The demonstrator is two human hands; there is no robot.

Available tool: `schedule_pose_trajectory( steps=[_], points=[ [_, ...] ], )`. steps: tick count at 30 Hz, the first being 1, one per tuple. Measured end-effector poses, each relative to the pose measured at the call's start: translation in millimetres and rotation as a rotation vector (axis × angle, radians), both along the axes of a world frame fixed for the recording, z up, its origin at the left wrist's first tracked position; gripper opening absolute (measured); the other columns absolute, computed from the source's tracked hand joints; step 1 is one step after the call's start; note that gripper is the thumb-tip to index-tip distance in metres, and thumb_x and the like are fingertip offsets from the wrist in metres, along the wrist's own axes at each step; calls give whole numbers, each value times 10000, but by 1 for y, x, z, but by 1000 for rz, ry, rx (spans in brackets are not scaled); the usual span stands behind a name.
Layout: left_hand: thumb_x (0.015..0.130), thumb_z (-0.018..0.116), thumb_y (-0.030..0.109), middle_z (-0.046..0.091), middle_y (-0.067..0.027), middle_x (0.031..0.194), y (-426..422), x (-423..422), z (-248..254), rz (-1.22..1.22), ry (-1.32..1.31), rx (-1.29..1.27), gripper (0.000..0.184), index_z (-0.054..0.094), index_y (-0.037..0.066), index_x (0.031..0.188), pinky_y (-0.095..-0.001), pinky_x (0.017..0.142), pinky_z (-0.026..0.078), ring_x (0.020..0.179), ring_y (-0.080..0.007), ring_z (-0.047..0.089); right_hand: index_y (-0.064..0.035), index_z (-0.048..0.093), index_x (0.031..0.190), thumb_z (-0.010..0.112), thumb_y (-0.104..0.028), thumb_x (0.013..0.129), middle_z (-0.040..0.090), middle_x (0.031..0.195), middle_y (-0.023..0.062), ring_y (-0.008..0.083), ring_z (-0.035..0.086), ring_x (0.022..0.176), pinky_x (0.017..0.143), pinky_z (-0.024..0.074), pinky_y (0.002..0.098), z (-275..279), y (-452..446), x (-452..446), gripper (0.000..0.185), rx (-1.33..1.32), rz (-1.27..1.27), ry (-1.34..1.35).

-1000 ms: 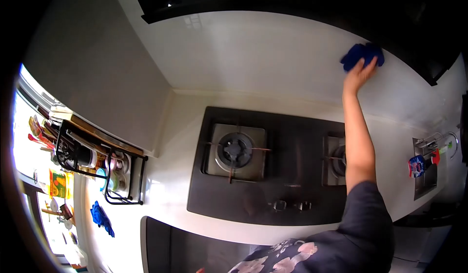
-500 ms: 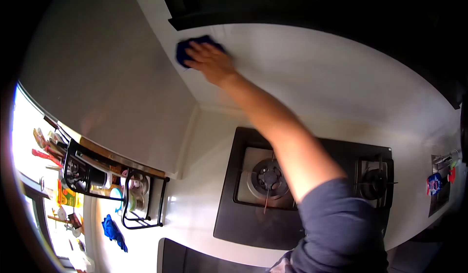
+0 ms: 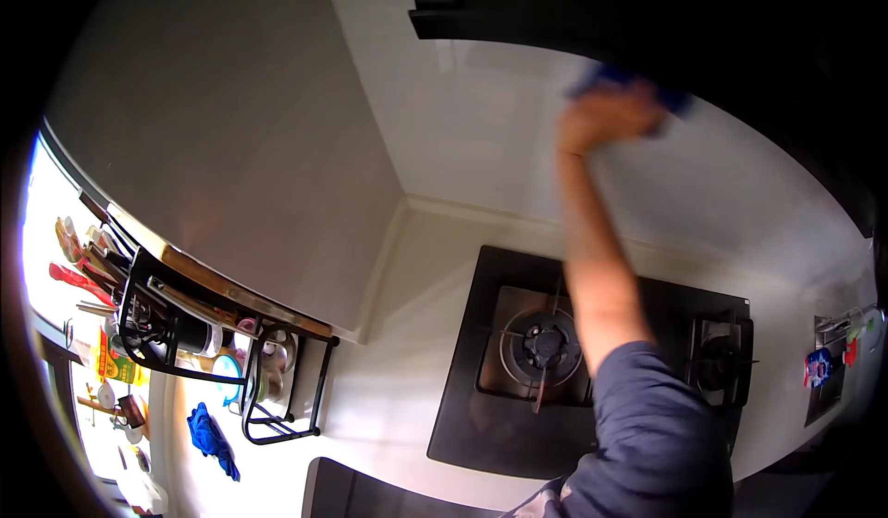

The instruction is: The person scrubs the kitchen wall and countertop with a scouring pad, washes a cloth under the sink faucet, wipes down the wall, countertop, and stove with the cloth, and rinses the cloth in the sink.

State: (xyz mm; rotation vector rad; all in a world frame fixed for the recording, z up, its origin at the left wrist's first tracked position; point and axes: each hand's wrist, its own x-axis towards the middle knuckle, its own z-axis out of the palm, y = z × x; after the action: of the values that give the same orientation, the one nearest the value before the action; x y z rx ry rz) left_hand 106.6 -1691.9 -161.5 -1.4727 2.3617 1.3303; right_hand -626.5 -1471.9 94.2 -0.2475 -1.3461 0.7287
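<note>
My right hand (image 3: 606, 118) is stretched up to the white wall behind the stove, just under the dark hood. A dark blue cloth (image 3: 673, 100) is under its fingers, pressed against the wall; both are smeared by motion. Below the forearm lies a black gas stove (image 3: 462, 407) with a round burner (image 3: 544, 342) on the left and another burner (image 3: 720, 363) on the right. My left hand is out of view.
The dark range hood (image 3: 518, 18) overhangs the wall. A grey panel (image 3: 231, 148) stands at the left. By it are a black wire rack (image 3: 324, 379) with kitchenware and a second blue cloth (image 3: 211, 439). A blue-and-red packet (image 3: 818, 368) is at far right.
My right hand has swept the blue cloth rightward along the wall, from near the corner to under the hood's middle. The view has shifted slightly.
</note>
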Motion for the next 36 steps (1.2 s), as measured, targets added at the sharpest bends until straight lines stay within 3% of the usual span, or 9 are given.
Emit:
schedule_pose_trajectory(
  steps=[2,6,15,20,23,24,28,33,36],
  points=[
    [846,490,-21,612,-96,991,4,1,0,-2,-8,-14,191,576,-3,1017,-252,833,439,941,-161,580,-21,355,1289,471,-241,877,276,1343,219,394,232,1255,1027,160,534,-1,-120,-2,481,-66,372,52],
    [845,491,-22,612,-97,991,19,-1,1,-16,2,-51,191,576,-4,1014,-254,834,440,940,-162,580,-221,432,1293,470,-102,832,330,1403,23,222,189,1346,1109,84,389,6,-201,25,477,997,457,-258],
    [841,493,-23,611,-100,991,53,-85,-7,-287,64,-89,189,575,-5,1010,-257,834,442,938,-165,581,-291,606,1093,524,-164,807,465,1296,30,253,396,1225,1004,306,416,39,172,62,323,1157,326,-274],
    [839,493,-24,610,-101,991,127,-111,-16,-338,51,-83,187,575,-6,1007,-258,835,443,937,-167,582,-145,595,988,688,-144,552,418,1221,181,408,369,1161,933,343,504,17,501,97,446,973,43,-346],
    [838,494,-24,610,-102,991,174,-97,-22,-320,42,-75,187,575,-7,1006,-259,835,444,937,-168,582,-31,398,1246,548,-67,727,335,1296,219,384,341,1186,988,322,430,-26,676,102,542,115,304,-164],
    [838,494,-24,610,-102,991,188,-87,-23,-309,38,-67,187,575,-7,1005,-260,835,444,936,-168,582,27,248,1333,481,-106,795,209,1372,253,377,280,1240,1037,252,430,-44,733,115,602,275,-246,-512],
    [836,495,-25,609,-103,991,227,-26,-22,-235,-6,-42,186,575,-8,1003,-261,836,445,935,-169,582,28,69,1392,403,-226,902,-19,1430,285,368,106,1334,1080,136,381,-60,720,120,645,-400,127,-214],
    [834,496,-25,608,-105,991,265,47,-4,-122,-54,-46,185,575,-9,1001,-263,836,446,934,-171,583,-61,444,1214,468,-217,895,357,1288,215,343,369,1154,1004,247,446,-95,496,108,356,389,364,-333],
    [833,496,-26,608,-105,991,280,87,4,-64,-67,-53,184,574,-9,999,-264,836,446,934,-172,583,-275,590,1084,497,-106,792,499,1222,-61,192,416,1180,997,291,401,-121,468,109,350,1375,575,-462]
  ],
)
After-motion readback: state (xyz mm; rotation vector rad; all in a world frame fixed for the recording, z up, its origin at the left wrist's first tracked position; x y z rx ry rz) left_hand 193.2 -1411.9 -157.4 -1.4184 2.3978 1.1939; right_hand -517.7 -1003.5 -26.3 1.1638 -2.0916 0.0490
